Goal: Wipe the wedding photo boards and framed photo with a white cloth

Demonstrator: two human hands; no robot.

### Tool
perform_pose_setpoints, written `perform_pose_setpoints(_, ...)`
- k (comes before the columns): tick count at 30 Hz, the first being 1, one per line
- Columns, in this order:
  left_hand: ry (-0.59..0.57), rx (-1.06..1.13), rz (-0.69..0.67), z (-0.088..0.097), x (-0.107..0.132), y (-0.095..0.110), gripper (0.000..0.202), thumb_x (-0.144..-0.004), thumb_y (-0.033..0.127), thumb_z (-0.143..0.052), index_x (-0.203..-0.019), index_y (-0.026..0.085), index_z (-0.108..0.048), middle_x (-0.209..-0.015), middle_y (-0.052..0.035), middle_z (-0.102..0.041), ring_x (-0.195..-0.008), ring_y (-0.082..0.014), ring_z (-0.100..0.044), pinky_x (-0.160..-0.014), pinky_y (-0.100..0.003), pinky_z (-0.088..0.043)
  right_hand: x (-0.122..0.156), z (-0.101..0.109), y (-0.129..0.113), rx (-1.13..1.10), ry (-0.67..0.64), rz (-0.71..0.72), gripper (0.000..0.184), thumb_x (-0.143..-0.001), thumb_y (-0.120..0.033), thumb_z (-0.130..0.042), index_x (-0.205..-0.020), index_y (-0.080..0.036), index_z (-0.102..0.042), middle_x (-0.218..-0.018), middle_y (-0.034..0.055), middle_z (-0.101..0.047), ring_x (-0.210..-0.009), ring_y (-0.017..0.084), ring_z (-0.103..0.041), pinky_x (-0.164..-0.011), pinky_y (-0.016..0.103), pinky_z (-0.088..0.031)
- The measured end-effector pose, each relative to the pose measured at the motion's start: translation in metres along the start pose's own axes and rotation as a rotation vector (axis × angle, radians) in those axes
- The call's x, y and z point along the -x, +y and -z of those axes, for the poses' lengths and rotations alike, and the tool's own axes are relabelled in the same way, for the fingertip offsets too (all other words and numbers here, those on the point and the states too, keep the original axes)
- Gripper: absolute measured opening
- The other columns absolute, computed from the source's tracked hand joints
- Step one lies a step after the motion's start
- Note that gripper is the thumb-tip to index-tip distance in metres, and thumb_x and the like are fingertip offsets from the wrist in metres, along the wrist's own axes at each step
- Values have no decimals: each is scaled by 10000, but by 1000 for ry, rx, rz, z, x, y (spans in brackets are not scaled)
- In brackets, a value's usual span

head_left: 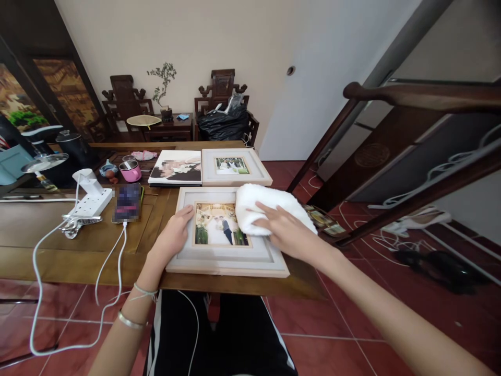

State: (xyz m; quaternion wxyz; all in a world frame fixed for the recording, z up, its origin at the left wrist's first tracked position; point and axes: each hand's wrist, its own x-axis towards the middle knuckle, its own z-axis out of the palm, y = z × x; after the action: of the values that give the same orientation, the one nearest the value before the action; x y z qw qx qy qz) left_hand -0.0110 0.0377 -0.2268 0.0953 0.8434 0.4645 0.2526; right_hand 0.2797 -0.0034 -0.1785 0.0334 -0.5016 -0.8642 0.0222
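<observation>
A white-framed photo (230, 257) lies flat on the wooden table (78, 245) right in front of me. My left hand (175, 232) rests on the frame's left side, fingers curled over its inner edge, steadying it. My right hand (285, 228) lies flat with fingers stretched on a white folded towel (270, 201), pressing it onto the frame's upper right part. The towel covers that corner of the picture.
A second white frame (235, 166) and a photo print (176, 167) lie further back. A phone (127, 202) on a cable, a white power strip (92, 203), a pink cup (130, 170) and a kettle (72, 149) stand to the left. A dark wooden rail (410, 94) crosses at right.
</observation>
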Motion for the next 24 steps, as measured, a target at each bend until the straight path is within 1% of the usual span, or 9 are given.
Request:
perform_pose_setpoints(3,-1,-13,14,0,1,1,570,-723,-49,-318,-1234,106,-519,-1334,-98,-494,-1267,-195,-417,-1089,-386,-320,-30,0,13,73,26,-21,608,-608,71,-359,-1115,-167,-596,-1300,130,-509,-1333,264,-254,-1014,530,-303)
perform_pose_setpoints(6,18,-8,22,-2,1,1,560,-728,-44,-319,-1233,92,-519,-1329,-111,-497,-1263,-197,-422,-1088,-386,-324,-37,-1,15,102,36,7,618,-605,81,-356,-1116,-169,-595,-1318,112,-495,-1334,281,-248,-1002,561,-292)
perform_pose_setpoints(8,37,3,20,-3,1,0,570,-727,-45,-320,-1235,117,-520,-1326,-94,-504,-1260,-192,-427,-1084,-393,-330,-27,-1,9,89,31,28,618,-583,82,-357,-1087,-169,-612,-1356,92,-457,-1339,293,-229,-1002,584,-276)
perform_pose_setpoints(10,51,14,14,-5,1,-1,546,-748,-29,-326,-1232,129,-524,-1320,-88,-511,-1257,-190,-431,-1081,-397,-336,-7,0,0,58,14,45,603,-563,71,-363,-1042,-176,-633,-1379,75,-428,-1343,298,-214,-1008,596,-263)
perform_pose_setpoints(12,57,23,6,-6,0,-1,468,-805,31,-343,-1224,123,-530,-1310,-98,-519,-1254,-197,-435,-1076,-406,-339,19,2,-12,9,-14,64,590,-548,53,-366,-1003,-200,-643,-1388,48,-417,-1349,288,-196,-1020,599,-253)
perform_pose_setpoints(14,56,26,6,-6,-1,0,393,-863,122,-359,-1211,117,-540,-1297,-112,-530,-1248,-210,-443,-1069,-420,-344,44,3,-22,-38,-45,87,602,-528,42,-360,-979,-241,-643,-1394,0,-407,-1360,260,-166,-1041,590,-240)
perform_pose_setpoints(17,51,24,14,-5,-2,3,366,-893,195,-366,-1198,110,-548,-1287,-126,-537,-1242,-218,-450,-1064,-416,-347,70,4,-33,-72,-84,112,631,-500,35,-357,-969,-278,-640,-1403,-47,-384,-1368,234,-125,-1064,564,-239)
perform_pose_setpoints(20,49,25,18,-4,-2,5,365,-894,204,-374,-1195,95,-548,-1287,-139,-532,-1238,-218,-454,-1065,-393,-345,72,3,-42,-79,-97,97,636,-503,36,-361,-990,-264,-638,-1409,-28,-376,-1367,255,-124,-1056,584,-232)
perform_pose_setpoints(24,51,49,31,-2,-2,6,362,-893,202,-380,-1191,86,-548,-1289,-154,-526,-1232,-222,-461,-1063,-389,-343,45,4,-60,-81,-117,82,634,-537,44,-370,-1054,-218,-627,-1383,46,-423,-1351,308,-179,-1027,641,-198)
